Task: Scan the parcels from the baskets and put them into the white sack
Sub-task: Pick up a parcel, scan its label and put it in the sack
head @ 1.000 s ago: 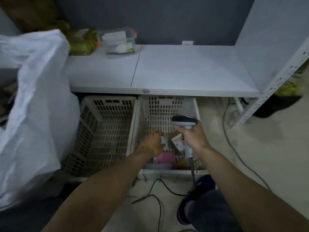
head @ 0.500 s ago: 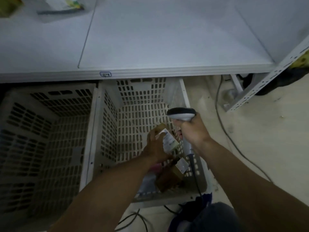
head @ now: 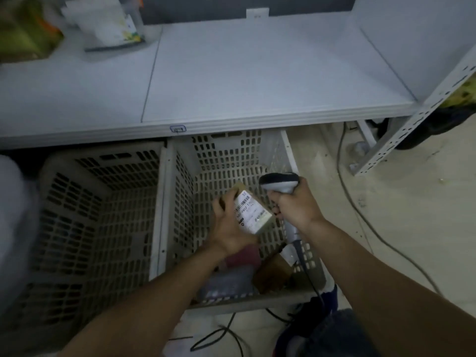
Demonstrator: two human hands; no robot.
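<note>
My left hand (head: 228,226) grips a small brown parcel (head: 251,213) with a white barcode label facing up, held above the right basket (head: 231,161). My right hand (head: 296,204) holds a grey barcode scanner (head: 279,182) by its handle, its head just right of the parcel. In the bottom of that basket lie a pink parcel (head: 244,256), a brown parcel (head: 273,274) and a dark one (head: 229,284). The left basket (head: 103,215) holds nothing that I can see. A blurred edge of the white sack (head: 13,222) shows at far left.
A white shelf (head: 231,81) runs above the baskets, with a clear plastic box (head: 108,24) and green packets (head: 25,29) at its back left. A perforated shelf upright (head: 412,119) stands at right. Cables (head: 360,210) trail over the floor. My knee (head: 334,333) is at bottom right.
My left hand has lifted the labelled parcel out of the right basket and turned its label up beside the scanner. The view swung away from the sack toward the baskets.
</note>
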